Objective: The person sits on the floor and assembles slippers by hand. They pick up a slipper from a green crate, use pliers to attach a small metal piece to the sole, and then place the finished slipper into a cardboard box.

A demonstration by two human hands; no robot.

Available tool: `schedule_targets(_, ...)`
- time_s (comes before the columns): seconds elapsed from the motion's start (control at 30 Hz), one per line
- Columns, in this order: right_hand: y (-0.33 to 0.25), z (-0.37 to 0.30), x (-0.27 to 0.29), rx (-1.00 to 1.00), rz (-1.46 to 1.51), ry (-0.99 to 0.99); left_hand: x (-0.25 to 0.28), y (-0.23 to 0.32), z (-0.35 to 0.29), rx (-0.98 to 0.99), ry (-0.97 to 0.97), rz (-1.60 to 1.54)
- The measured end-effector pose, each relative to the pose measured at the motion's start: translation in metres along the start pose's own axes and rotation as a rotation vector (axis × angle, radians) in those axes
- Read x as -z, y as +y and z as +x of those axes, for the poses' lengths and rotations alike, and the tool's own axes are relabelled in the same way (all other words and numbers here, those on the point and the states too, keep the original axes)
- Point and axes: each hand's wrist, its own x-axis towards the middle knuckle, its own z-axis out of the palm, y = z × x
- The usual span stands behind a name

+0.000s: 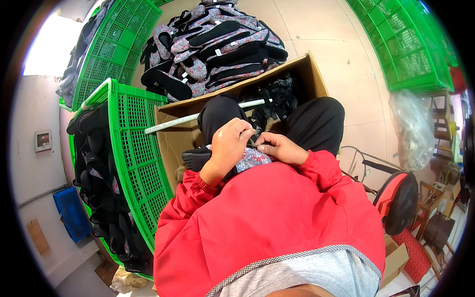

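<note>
A red jacket (267, 213), smooth and edged in checked trim, fills the near side, and just beyond its front a slipper (252, 160) of flowered cloth lies in the lap, under both hands. The left hand (228, 141) has its grip drawn to a pinch above the cloth; what sits between the fingertips is too small to tell. The right hand (283, 148) has its grip closed, thumb over finger, at the slipper's dark edge. Past the knees, a brown cardboard box (316, 74) holds tangled black scraps (279, 96), with a slim white rod (208, 116) slanting across it. To the left, a green lattice crate (141, 148) of plastic holds dark slippers (99, 173). Farthest, a pile (217, 49) of flowered, black-soled slippers rests on the tiled floor (326, 29), its small white tags unreadable.
</note>
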Motion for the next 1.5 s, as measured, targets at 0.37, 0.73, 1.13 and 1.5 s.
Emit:
schedule_targets(0.37,0.006,-0.023,-0.003,-0.119,0.291,-0.022,0.001,-0.007,0.018,-0.097,0.204,0.156)
schedule_targets(0.73,-0.008,-0.005,-0.012,0.028,0.340,0.284,0.064,0.024,-0.038,0.185,0.048,-0.074)
schedule_targets(1.13,-0.049,0.030,-0.003,-0.251,0.567,0.290,0.075,0.042,-0.048,-0.115,-0.017,0.399)
schedule_targets(1.5,-0.011,0.021,-0.004,-0.130,0.506,0.522,0.055,-0.026,-0.035,0.417,-0.227,-0.215)
